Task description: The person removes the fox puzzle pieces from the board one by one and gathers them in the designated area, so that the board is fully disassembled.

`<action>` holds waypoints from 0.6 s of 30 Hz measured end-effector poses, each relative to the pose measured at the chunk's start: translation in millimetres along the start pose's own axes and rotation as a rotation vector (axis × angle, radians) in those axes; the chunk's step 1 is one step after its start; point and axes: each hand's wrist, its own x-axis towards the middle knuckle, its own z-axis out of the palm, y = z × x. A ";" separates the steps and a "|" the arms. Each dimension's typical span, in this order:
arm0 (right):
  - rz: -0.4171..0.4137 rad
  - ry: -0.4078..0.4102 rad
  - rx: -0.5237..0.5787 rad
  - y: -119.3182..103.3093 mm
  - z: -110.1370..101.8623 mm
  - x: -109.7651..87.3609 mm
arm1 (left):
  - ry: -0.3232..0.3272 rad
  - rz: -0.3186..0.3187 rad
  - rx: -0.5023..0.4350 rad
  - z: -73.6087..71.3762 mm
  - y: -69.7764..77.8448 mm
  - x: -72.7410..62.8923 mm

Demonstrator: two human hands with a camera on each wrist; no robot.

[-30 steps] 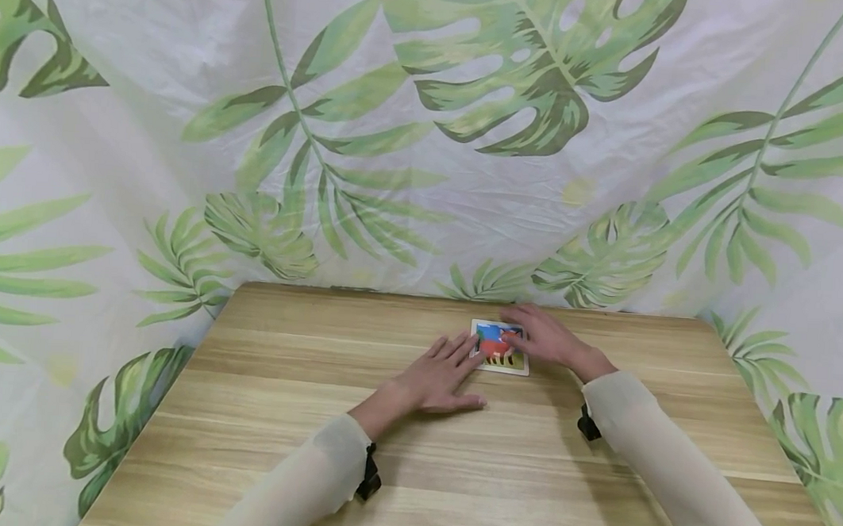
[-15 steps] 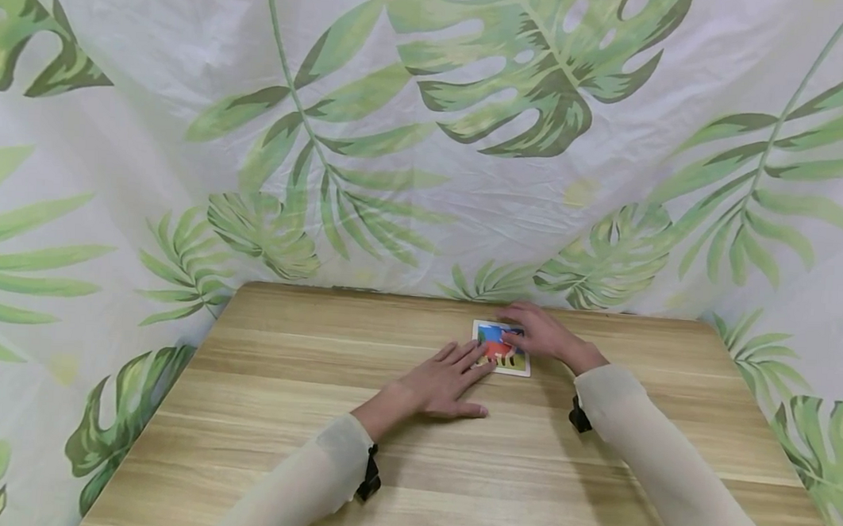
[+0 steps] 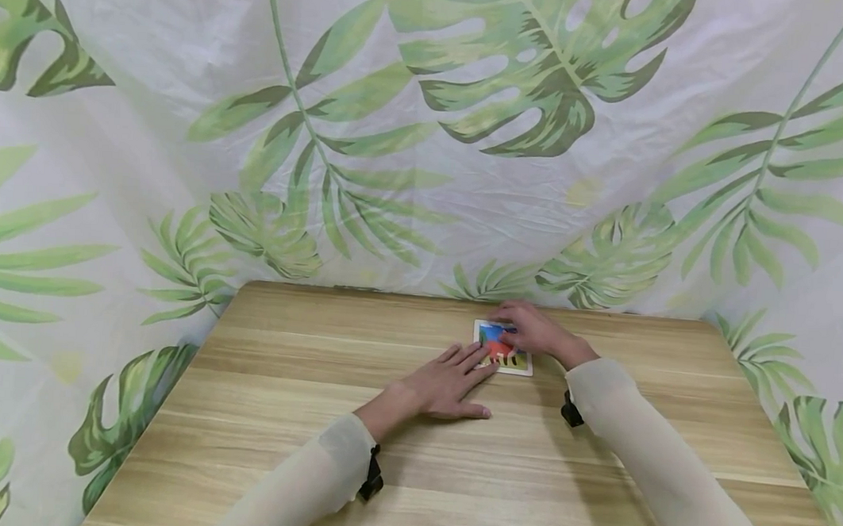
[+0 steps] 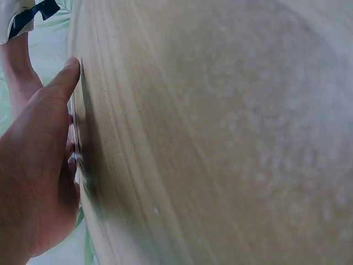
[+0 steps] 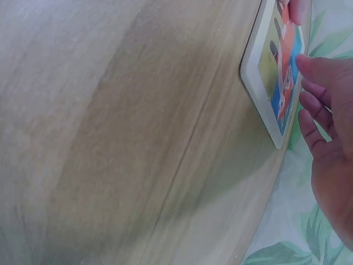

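Observation:
A small flat picture board (image 3: pixel 519 365) with a white rim lies near the table's far edge; an orange striped animal on blue and green shows in its picture. My left hand (image 3: pixel 447 386) rests flat, its straight fingertips over the board's left part and its thumb spread toward me on the wood. Over the far right part reaches my right hand (image 3: pixel 535 331). In the right wrist view the thumb of that right hand (image 5: pixel 333 99) touches the picture board (image 5: pixel 253 74) near its far side, with the other fingers loosely bent beyond the rim. The left wrist view shows my left hand (image 4: pixel 38 165) low at the tabletop.
The wood-grain table (image 3: pixel 299 415) spreads around both hands. Behind its far edge hangs a pale cloth (image 3: pixel 366 236) printed with green leaves. Black wrist cameras sit under both light sleeves (image 3: pixel 310 472).
My left fingertips have slid a little right, farther over the board. The right hand and forearm have shifted slightly left along the far side. The board stays in nearly the same place.

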 end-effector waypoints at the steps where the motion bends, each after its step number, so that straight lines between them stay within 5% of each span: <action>1: 0.000 -0.005 0.003 -1.1 -0.3 0.7 | -0.001 -0.001 -0.003 -0.4 0.4 -0.2; 18: 0.014 -0.055 0.007 -5.1 1.4 15.7 | -0.015 -0.011 0.002 0.0 1.4 0.3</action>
